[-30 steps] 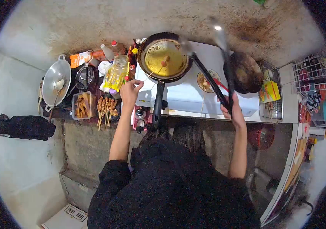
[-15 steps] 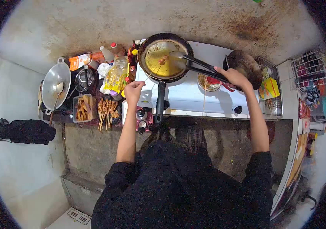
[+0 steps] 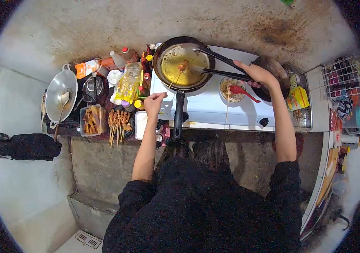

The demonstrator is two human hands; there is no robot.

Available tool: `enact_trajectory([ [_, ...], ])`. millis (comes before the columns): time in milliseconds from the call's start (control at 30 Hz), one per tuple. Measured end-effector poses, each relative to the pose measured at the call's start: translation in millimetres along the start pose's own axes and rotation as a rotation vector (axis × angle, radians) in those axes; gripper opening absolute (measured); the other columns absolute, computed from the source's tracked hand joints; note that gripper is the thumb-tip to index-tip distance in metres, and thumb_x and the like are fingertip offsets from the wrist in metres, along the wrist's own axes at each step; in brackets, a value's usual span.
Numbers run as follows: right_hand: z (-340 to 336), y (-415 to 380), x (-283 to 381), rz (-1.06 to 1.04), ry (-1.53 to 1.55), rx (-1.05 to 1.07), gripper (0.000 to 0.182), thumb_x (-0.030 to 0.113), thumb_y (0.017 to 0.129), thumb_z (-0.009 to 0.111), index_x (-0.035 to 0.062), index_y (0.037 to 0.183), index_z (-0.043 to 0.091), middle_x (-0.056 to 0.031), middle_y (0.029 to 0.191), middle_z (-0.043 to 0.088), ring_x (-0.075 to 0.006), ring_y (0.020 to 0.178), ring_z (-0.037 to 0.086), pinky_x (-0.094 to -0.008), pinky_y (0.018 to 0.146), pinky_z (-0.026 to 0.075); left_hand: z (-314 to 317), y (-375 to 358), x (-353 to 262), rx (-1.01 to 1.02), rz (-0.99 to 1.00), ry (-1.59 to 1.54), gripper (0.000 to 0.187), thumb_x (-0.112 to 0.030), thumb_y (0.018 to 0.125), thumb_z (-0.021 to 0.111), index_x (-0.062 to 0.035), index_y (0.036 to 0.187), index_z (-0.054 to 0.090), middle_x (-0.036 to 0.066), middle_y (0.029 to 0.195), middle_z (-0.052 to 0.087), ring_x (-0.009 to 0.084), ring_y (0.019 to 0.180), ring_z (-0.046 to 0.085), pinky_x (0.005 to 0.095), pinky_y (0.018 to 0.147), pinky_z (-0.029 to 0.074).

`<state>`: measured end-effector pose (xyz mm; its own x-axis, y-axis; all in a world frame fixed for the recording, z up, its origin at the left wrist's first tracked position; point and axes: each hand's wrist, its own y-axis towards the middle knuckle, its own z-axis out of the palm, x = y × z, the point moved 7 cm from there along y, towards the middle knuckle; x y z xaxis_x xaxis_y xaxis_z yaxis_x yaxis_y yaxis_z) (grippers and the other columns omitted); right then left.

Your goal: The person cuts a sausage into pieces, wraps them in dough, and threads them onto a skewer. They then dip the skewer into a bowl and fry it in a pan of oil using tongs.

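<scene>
Black tongs (image 3: 220,67) are gripped in my right hand (image 3: 258,75), tips over the skewer (image 3: 179,71) in the oil-filled frying pan (image 3: 183,63) on the white stove (image 3: 207,101). My left hand (image 3: 154,104) pinches the skewer's stick end near the pan handle.

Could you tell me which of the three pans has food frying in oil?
The black frying pan by the tongs; the steel wok and dark wok hold none.

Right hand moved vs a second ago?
Yes. The right hand has gone up from the stove front edge to its back, tongs reaching into the frying pan.
</scene>
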<state>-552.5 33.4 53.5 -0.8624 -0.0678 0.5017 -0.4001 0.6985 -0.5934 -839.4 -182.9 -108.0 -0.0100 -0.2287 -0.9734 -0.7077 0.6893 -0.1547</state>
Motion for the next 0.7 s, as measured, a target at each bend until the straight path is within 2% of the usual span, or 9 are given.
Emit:
enact_trajectory([
  [167, 1.5, -1.1, 7.4, -0.026, -0.118, -0.148, 0.073, 0.075, 0.067, 0.042, 0.0046, 0.053, 0.052, -0.0022, 0.046, 0.043, -0.0115, 0.035, 0.040, -0.0240, 0.034, 0.031, 0.5, 1.2, 0.4, 0.001, 0.027, 0.021, 0.018, -0.015, 0.071, 0.067, 0.0021, 0.078, 0.067, 0.005, 0.070, 0.065, 0.0070, 0.059, 0.055, 0.0195, 0.056, 0.042],
  [333, -5.3, -2.9, 0.6, -0.027, -0.005, -0.063, 0.071, 0.074, 0.069, 0.042, 0.0050, 0.053, 0.051, -0.0022, 0.045, 0.042, -0.0109, 0.034, 0.040, -0.0239, 0.034, 0.031, -7.0, 3.5, 3.5, -0.037, 0.037, 0.056, 0.018, -0.013, 0.071, 0.066, 0.0034, 0.079, 0.066, 0.006, 0.071, 0.065, 0.0077, 0.060, 0.056, 0.0193, 0.057, 0.043],
  [533, -0.5, 0.9, 3.5, 0.066, -0.142, -0.078, 0.072, 0.074, 0.068, 0.042, 0.0041, 0.053, 0.051, -0.0021, 0.045, 0.042, -0.0115, 0.036, 0.040, -0.0248, 0.035, 0.033, 2.0, 3.1, 3.4, 0.036, 0.071, 0.000, 0.020, -0.013, 0.075, 0.062, 0.0049, 0.083, 0.065, 0.007, 0.075, 0.066, 0.0075, 0.060, 0.056, 0.0188, 0.056, 0.042],
  [700, -1.8, -8.0, 19.5, -0.078, -0.057, -0.117, 0.074, 0.075, 0.068, 0.039, 0.0039, 0.055, 0.052, -0.0035, 0.047, 0.044, -0.0123, 0.038, 0.041, -0.0254, 0.036, 0.033, 3.9, -0.4, 11.7, 0.000, -0.110, -0.054, 0.018, -0.015, 0.078, 0.059, 0.0012, 0.084, 0.066, 0.005, 0.076, 0.066, 0.0060, 0.064, 0.056, 0.0195, 0.057, 0.041],
])
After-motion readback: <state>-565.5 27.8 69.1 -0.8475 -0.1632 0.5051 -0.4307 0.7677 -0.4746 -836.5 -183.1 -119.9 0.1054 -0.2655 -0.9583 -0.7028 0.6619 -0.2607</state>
